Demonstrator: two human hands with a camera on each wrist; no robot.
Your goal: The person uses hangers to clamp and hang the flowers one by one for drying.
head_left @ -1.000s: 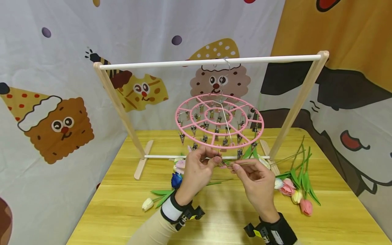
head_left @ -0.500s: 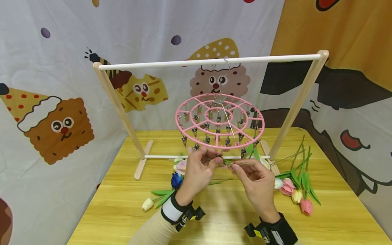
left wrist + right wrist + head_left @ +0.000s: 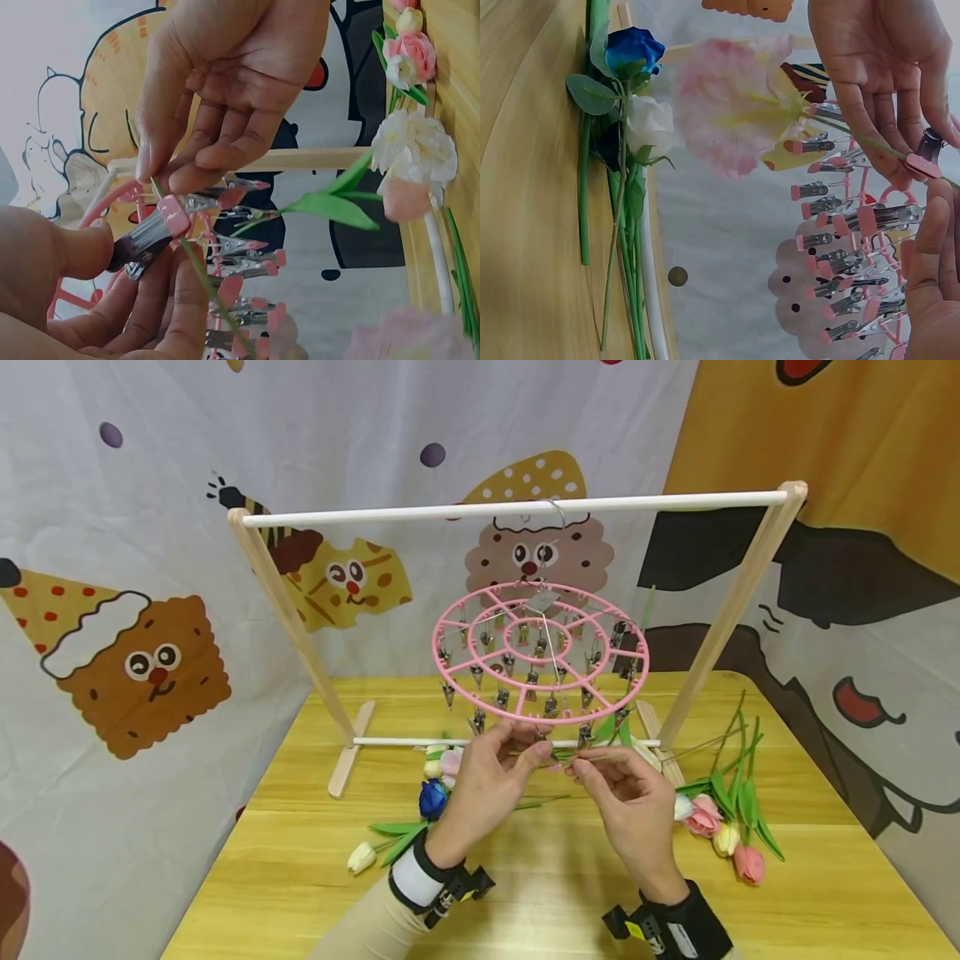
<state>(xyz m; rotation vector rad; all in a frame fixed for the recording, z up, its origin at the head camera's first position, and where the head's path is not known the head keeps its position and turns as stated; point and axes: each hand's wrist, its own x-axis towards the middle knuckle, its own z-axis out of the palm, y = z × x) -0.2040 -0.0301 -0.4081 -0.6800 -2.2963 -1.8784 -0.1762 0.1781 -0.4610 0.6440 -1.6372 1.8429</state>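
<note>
A round pink hanger (image 3: 487, 700) with metal clips hangs in front of me. My left hand (image 3: 486, 777) is at its near rim and pinches one clip (image 3: 154, 234) between thumb and fingers. The stem (image 3: 210, 289) of an artificial flower crosses that clip's pink tips. My right hand (image 3: 633, 802), thumb against fingers, pinches the same stem just right of the clip. The pale pink bloom (image 3: 735, 105) hangs on the stem on the left hand's side in the right wrist view. In the head view the fingers mostly hide the held clip.
A wooden stand (image 3: 720, 618) with a white top rod (image 3: 420, 514) bears the hanger. A white flower (image 3: 412, 154) with green leaves hangs from it. On the table (image 3: 300, 893) lie a blue rose (image 3: 432, 799), a white tulip (image 3: 362, 858) and pink flowers (image 3: 748, 865).
The hanger sways and tilts slightly, its clips swinging. My left thumb has shifted a little right, toward my right hand. The right hand has hardly moved, and both hands keep their pinches.
</note>
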